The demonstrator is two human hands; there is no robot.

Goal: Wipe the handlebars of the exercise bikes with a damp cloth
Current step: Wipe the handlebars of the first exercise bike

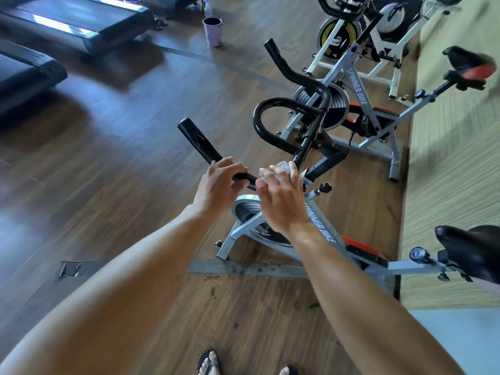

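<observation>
The handlebars (290, 109) are glossy black, and the cloth (276, 171) on them is a speckled grey. The nearest bike's frame (322, 226) is pale silver-grey with white lettering — an orange-red patch sits lower on it. Its saddle (470, 250) is black; the next bike's saddle (472, 67) is black with a red end. A farther bike's flywheel (336, 36) is black with yellow rings. The floor (135, 131) is brown wood-grain planks — the cup (213, 32) pale lilac, dark inside. The treadmills (81, 25) are black. The sandals (207, 359) are black.

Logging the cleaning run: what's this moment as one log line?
left hand: grips handlebar | right hand: presses grey cloth on bar | nearest spinner bike
</observation>
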